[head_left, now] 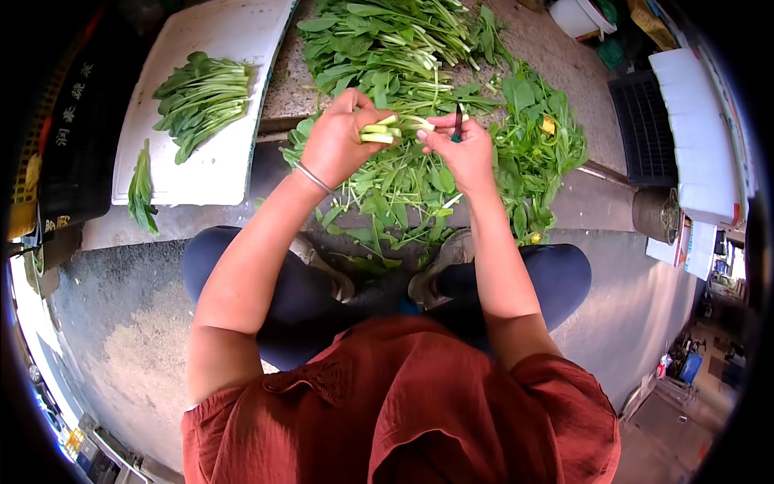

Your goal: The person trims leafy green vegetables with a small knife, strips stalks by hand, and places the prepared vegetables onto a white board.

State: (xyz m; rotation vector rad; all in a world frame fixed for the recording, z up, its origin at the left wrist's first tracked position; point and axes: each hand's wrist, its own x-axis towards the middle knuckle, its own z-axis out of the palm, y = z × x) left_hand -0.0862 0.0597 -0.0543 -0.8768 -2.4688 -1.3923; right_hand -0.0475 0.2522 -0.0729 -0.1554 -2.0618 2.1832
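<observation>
My left hand (332, 139), with a metal bangle at the wrist, is closed round a small bunch of leafy green stalks (379, 133). Their pale cut ends point right, and the palm hides the rest. Just to the right, my right hand (468, 157) holds a small knife (458, 123), its dark blade pointing up between the fingers. The thumb and forefinger of that hand also touch the end of a pale stalk (419, 123). Below both hands lie loose leaves and trimmings (395, 194) on the ground between my shoes.
A large heap of leafy greens (379, 40) lies beyond my hands, with more leaves (536, 137) to the right. At left, a white board (218, 173) carries a neat bunch of greens (205, 101). Dark crates (641, 129) and a white foam box (697, 133) stand at right.
</observation>
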